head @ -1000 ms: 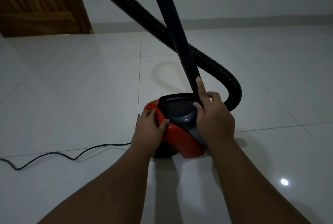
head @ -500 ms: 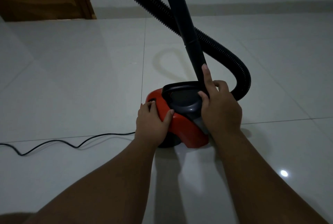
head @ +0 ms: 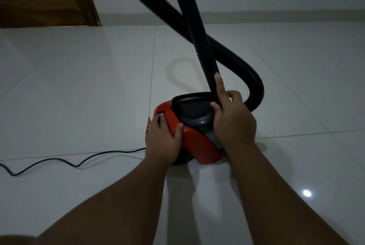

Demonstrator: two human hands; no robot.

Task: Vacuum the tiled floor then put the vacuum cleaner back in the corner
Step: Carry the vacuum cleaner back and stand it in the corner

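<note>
Head view: red vacuum [head: 194, 142] sits on tiled floor [head: 79, 86]. Left hand [head: 163, 140] lies flat and spread on its left side, fingers by a switch, clasping nothing. Right hand [head: 233, 120] wraps the wand [head: 199, 47] base at the dark handle [head: 189, 99]. Hose [head: 237, 63] loops behind that grip; cord [head: 59, 162] trails left.

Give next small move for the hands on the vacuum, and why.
Probably press the switch: the left hand lies flat on the red vacuum body with fingertips on the dark button, while the right hand steadies the wand at the handle. Power cord trails left.
</note>
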